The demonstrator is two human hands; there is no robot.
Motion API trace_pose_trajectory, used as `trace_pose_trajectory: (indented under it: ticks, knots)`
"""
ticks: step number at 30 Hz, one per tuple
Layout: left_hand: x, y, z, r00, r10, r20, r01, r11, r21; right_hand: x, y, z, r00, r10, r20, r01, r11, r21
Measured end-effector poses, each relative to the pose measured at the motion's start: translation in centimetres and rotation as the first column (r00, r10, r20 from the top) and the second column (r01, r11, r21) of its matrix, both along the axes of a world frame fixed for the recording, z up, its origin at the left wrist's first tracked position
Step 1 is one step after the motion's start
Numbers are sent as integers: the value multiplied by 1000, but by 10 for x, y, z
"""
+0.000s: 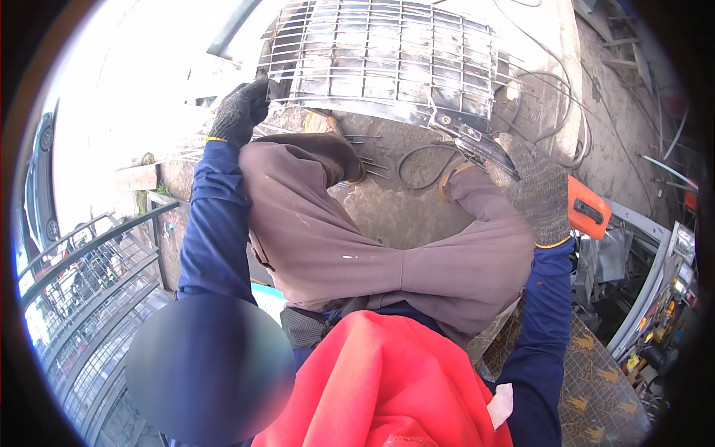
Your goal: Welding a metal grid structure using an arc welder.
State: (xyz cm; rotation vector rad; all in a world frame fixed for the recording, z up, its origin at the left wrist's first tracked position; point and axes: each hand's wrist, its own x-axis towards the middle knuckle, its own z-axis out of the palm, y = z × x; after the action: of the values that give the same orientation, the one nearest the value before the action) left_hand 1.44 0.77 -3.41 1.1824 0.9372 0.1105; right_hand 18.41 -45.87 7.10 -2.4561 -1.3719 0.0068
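Note:
A wire mesh panel (357,56) of thin crossed rods lies over a pale metal sheet in front of my knees. My gloved left hand (242,114) is closed on the mesh panel's near left corner; its fingertips are partly hidden. My gloved right hand (535,190) is wrapped round a power tool that looks like an angle grinder (588,208), with an orange rear body and a dark switch. Its dark metal head (454,123) reaches to the panel's near right corner. I cannot tell whether the head touches the rods.
Cables (573,134) loop over the dirty floor at the right, and another loop (424,160) lies between my feet. Loose thin rods (369,164) lie near my left foot. A metal railing (97,253) stands at the left. Tools fill a rack (663,298) at the right.

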Motion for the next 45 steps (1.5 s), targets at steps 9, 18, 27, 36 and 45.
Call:
trace_pose_trajectory:
  ticks: [9,18,27,36,45]
  knots:
    - [4,-9,10,993,96,-61,-101,991,-84,0,-3,-8,994,77,79,-74,996,-42]
    - [-2,6,-7,997,47,-62,-57,984,-166,-1,3,-14,990,54,130,-31,985,-169]
    - [-1,-3,4,995,86,-56,-93,983,-156,1,13,-15,987,80,136,-68,993,-91]
    - [-2,4,-4,996,84,-43,-90,983,-159,4,17,-17,985,89,151,-69,989,-134]
    - [3,-8,8,993,104,-61,-111,986,-126,5,18,-20,991,78,107,-62,988,-140]
